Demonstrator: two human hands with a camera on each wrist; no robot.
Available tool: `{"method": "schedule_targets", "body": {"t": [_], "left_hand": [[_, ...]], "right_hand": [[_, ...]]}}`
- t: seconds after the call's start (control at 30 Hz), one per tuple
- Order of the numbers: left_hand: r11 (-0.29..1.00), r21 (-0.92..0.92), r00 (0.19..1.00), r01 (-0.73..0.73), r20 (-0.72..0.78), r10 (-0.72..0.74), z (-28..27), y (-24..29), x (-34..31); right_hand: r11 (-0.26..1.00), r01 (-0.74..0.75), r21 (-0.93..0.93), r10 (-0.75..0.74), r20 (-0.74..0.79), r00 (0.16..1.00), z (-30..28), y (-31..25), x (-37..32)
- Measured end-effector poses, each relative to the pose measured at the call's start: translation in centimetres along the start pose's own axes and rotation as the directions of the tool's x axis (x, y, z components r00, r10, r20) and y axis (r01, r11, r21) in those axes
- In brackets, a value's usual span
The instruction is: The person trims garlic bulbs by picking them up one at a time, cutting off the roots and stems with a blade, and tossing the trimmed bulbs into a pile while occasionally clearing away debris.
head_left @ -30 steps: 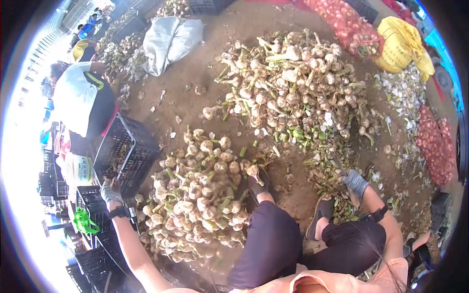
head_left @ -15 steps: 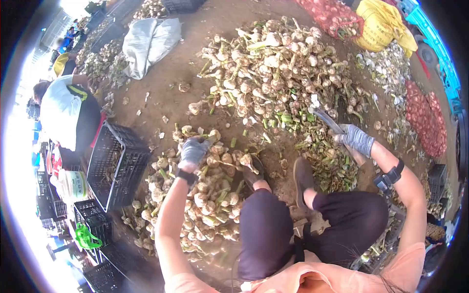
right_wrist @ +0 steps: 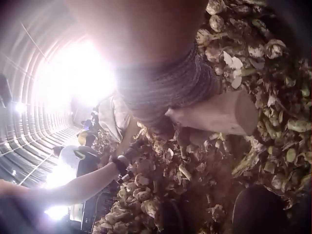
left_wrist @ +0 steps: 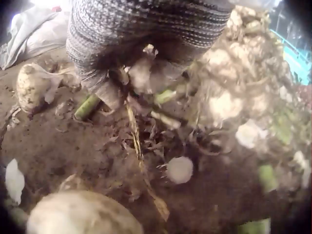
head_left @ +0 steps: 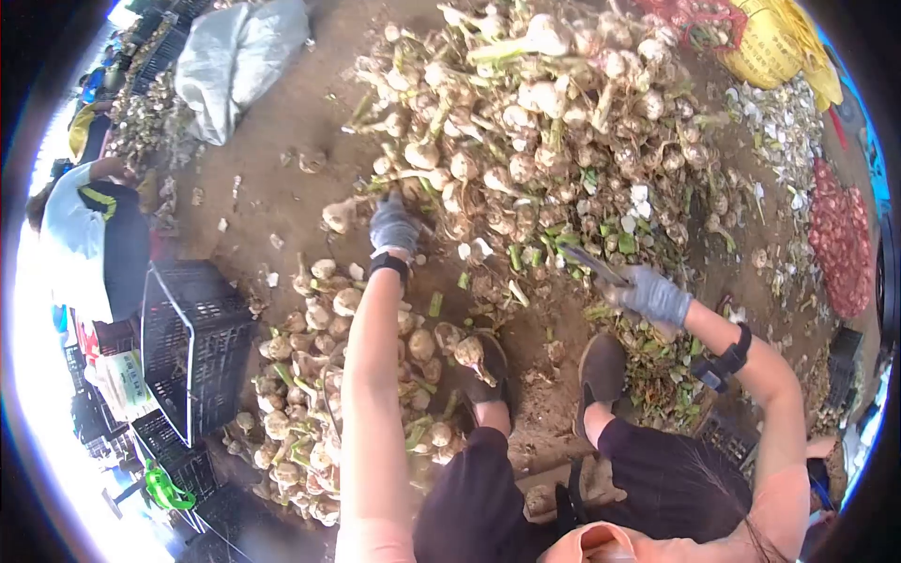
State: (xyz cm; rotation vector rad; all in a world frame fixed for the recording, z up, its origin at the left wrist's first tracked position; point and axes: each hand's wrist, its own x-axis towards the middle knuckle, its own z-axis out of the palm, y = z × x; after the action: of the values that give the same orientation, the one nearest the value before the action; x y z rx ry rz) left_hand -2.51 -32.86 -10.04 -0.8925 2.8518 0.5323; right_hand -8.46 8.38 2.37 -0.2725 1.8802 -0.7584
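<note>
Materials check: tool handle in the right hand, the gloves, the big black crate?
Handle: probably wood, bare and smooth; pale tan, with a rounded blunt end beyond the right hand.
Gloves: knitted yarn, fibre unclear; ribbed grey-and-white loops show.
Crate: likely moulded plastic; uniform black, regular slots through the walls.

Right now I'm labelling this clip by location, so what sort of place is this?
Probably a garlic sorting or trimming yard: heaps of garlic bulbs lie on bare earth, with red mesh sacks and black plastic crates nearby.
</note>
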Motion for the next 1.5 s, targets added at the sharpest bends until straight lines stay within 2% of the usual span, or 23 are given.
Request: {"method": "schedule_targets", "body": {"t": [0.17, 0.27, 0.33, 0.37, 0.4, 0.43, 0.5, 0.53, 0.6, 0.67, 0.73, 0.8, 0.83, 0.93, 0.97, 1.03, 1.13, 1.2, 1.23, 1.3, 1.37, 1.43, 1.5], "left_hand": [[0.996, -0.007, 0.992, 0.086, 0.092, -0.085, 0.7, -2.4, -0.2], [0.995, -0.026, 0.942, 0.092, 0.326, -0.079, -1.8, -0.8, -3.1], [0.983, -0.18, 0.987, -0.032, 0.15, 0.059, -0.7, -0.7, -5.2], [0.884, -0.383, 0.89, 0.269, 0.45, -0.076, -0.7, -0.3, -5.6], [0.682, -0.448, 0.683, 0.578, 0.723, -0.104, -1.8, 1.2, -6.1], [0.608, -0.515, 0.67, 0.604, 0.741, -0.038, -2.0, 2.3, -6.8], [0.436, -0.622, 0.654, 0.65, 0.751, 0.096, -2.0, 4.1, -8.4], [0.451, -0.75, 0.765, 0.484, 0.613, 0.198, -1.7, 5.2, -9.2], [0.208, -0.694, 0.659, 0.689, 0.719, 0.218, -3.7, 6.9, -10.1], [0.128, -0.714, 0.701, 0.688, 0.7, 0.137, -5.7, 7.3, -11.0], [-0.161, -0.684, 0.703, 0.711, 0.695, 0.152, -5.5, 3.9, -11.1], [-0.235, -0.79, 0.823, 0.566, 0.556, 0.117, -7.7, 0.2, -11.1], [-0.1, -0.913, 0.918, 0.395, 0.397, -0.004, -7.3, -4.6, -11.0], [-0.378, -0.87, 0.947, 0.315, 0.266, 0.177, -14.1, -16.2, -10.6], [-0.137, -0.961, 0.966, 0.242, 0.252, -0.063, -17.5, -20.0, -11.5], [-0.09, -0.995, 0.908, 0.052, 0.084, -0.41, -21.9, -26.4, -12.5], [-0.045, -0.98, 0.611, -0.195, -0.086, -0.787, -25.2, -32.7, -14.0], [-0.046, -0.983, 0.654, -0.18, -0.085, -0.752, -23.7, -32.9, -13.8], [-0.03, -0.999, 0.836, -0.012, 0.007, -0.548, -22.3, -32.3, -13.5], [0.167, -0.986, 0.884, -0.021, -0.096, -0.457, -18.0, -24.9, -10.5], [0.217, -0.944, 0.867, 0.251, 0.119, -0.483, -14.5, -18.4, -7.2], [0.764, -0.634, 0.945, 0.12, -0.163, -0.283, -8.8, -16.6, -2.8], [0.981, -0.186, 0.973, -0.044, -0.23, 0.0, -7.9, -12.0, -0.7]], "right_hand": [[0.99, 0.05, 0.131, -0.051, 0.01, 0.999, 1.5, 0.2, 2.7], [0.979, 0.018, 0.204, -0.02, 0.009, 1.0, 2.3, 1.5, 3.5], [0.974, 0.005, 0.226, -0.007, 0.011, 1.0, 2.3, 1.5, 3.6], [0.966, 0.021, 0.256, -0.021, -0.003, 1.0, 2.3, 1.6, 3.5], [0.971, 0.028, 0.236, -0.024, -0.021, 1.0, 2.4, 1.8, 3.6], [0.976, 0.035, 0.215, -0.028, -0.037, 0.999, 2.5, 2.2, 3.8], [0.985, 0.028, 0.173, -0.016, -0.071, 0.997, 2.5, 2.3, 3.7], [0.988, 0.014, 0.154, -0.001, -0.087, 0.996, 2.6, 2.3, 3.5], [0.997, 0.0, 0.078, 0.009, -0.115, 0.993, 2.8, 2.3, 3.4], [0.999, 0.003, -0.04, -0.009, -0.13, 0.992, 2.9, 2.9, 3.5], [0.993, 0.032, 0.116, -0.023, -0.074, 0.997, 2.8, 4.1, 3.3], [0.967, 0.053, 0.248, -0.044, -0.041, 0.998, 3.1, 4.3, 3.2], [0.953, 0.066, 0.297, -0.058, -0.037, 0.998, 3.0, 4.1, 2.8], [0.888, -0.006, 0.459, -0.012, 0.036, 0.999, 2.7, 4.5, 2.3], [0.884, 0.014, 0.468, -0.037, 0.04, 0.999, 2.7, 5.1, 2.4], [0.882, 0.032, 0.47, -0.057, 0.04, 0.998, 2.6, 5.9, 2.3], [0.899, 0.001, 0.439, -0.021, 0.04, 0.999, 2.7, 6.3, 2.1], [0.912, -0.061, 0.405, 0.048, 0.042, 0.998, 2.9, 6.3, 2.1], [0.907, -0.08, 0.413, 0.059, 0.064, 0.996, 2.8, 6.1, 2.0], [0.917, -0.087, 0.39, 0.069, 0.06, 0.996, 3.0, 5.9, 2.2], [0.923, -0.086, 0.374, 0.07, 0.054, 0.996, 3.2, 5.6, 2.3], [0.925, -0.071, 0.374, 0.06, 0.042, 0.997, 3.4, 5.2, 2.3], [0.925, -0.117, 0.361, 0.103, 0.059, 0.993, 3.5, 4.9, 2.2]]}}
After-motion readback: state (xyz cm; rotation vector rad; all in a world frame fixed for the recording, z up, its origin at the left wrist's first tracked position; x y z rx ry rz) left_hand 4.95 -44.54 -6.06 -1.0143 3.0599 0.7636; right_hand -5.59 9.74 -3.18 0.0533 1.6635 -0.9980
